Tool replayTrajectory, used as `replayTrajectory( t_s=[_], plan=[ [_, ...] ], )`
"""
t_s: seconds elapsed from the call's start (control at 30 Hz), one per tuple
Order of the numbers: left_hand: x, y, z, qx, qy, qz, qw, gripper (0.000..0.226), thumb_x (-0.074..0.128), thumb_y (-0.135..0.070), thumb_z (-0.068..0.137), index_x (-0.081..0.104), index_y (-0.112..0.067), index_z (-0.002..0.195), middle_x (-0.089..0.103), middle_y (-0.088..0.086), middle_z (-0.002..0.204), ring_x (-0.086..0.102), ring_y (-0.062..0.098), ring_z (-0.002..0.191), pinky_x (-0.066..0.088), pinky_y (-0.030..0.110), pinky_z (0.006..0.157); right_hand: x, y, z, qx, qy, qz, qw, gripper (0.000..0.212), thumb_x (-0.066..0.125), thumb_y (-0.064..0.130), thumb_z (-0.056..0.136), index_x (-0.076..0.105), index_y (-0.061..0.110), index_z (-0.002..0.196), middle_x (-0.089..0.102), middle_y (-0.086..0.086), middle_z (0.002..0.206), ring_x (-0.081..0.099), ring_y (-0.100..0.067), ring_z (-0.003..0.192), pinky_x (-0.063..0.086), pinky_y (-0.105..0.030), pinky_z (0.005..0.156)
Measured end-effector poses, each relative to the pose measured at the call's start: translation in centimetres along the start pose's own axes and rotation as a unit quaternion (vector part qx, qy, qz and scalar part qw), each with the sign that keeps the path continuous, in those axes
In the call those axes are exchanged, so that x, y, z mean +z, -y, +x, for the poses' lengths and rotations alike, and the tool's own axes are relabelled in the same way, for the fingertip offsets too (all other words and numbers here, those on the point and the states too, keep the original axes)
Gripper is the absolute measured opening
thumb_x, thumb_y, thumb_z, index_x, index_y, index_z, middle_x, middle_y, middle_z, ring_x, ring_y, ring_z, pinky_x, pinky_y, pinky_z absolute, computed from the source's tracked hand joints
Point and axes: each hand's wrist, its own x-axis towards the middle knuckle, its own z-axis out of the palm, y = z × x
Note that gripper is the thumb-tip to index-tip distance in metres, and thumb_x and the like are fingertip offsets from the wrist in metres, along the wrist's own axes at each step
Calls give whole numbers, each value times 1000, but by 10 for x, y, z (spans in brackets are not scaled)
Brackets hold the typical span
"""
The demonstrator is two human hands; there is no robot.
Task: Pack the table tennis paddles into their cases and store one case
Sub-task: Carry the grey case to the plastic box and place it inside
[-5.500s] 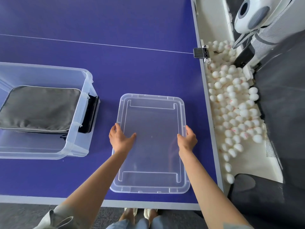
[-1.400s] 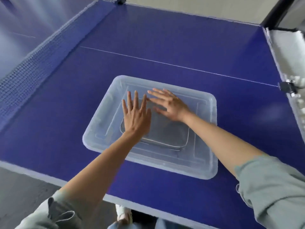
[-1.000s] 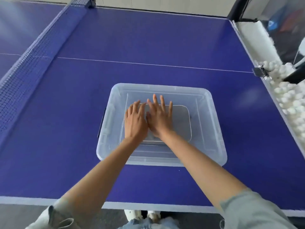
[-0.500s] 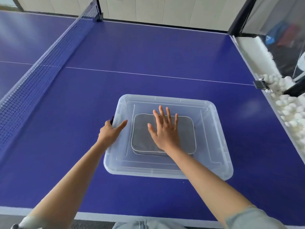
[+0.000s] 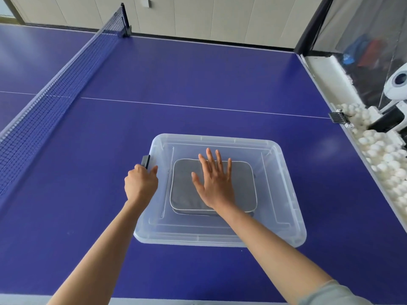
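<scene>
Right now, your right hand (image 5: pixel 214 183) lies flat, fingers straight and spread, on the clear lid (image 5: pixel 275 194) of a clear plastic storage box (image 5: pixel 198 237). Through the lid shows a grey paddle case (image 5: pixel 240 186) with pale piping, lying flat inside the box, partly under your palm. Your left hand (image 5: pixel 141 183) is at the box's left edge, fingers curled round the lid's rim just below a black latch (image 5: pixel 145 161) on that side; your thumb rests on top of the lid. The box sits on a blue table tennis table (image 5: pixel 198 73), near the table's near edge and somewhat right of its middle. A dark net (image 5: pixel 55 91) runs along the left side of the table. Beyond the table's right edge, a trough holds many white balls (image 5: pixel 383 157), and a white ball machine (image 5: pixel 398 84) stands at the far right.
</scene>
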Motion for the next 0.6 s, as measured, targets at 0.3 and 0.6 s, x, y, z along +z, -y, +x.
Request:
replayTrajectory(
  t_s=[0.3,0.6],
  plan=[
    [1,-7,-6,14,-38,47,998,33,46,-29,97,50,3,95,61,21,88,57,40,86,37,38,62,1,-1,1,-2,2,-2,1000,60,20,54,96,16,26,149,4,-1,160,-6,-23,147,-4,-55,117],
    [2,-17,-9,17,-32,132,991,32,41,-28,99,50,3,104,65,20,99,61,38,93,36,36,65,2,-1,1,-5,-2,-5,1000,60,20,54,96,20,25,148,7,-2,160,-3,-24,148,-4,-56,117]
  ],
)
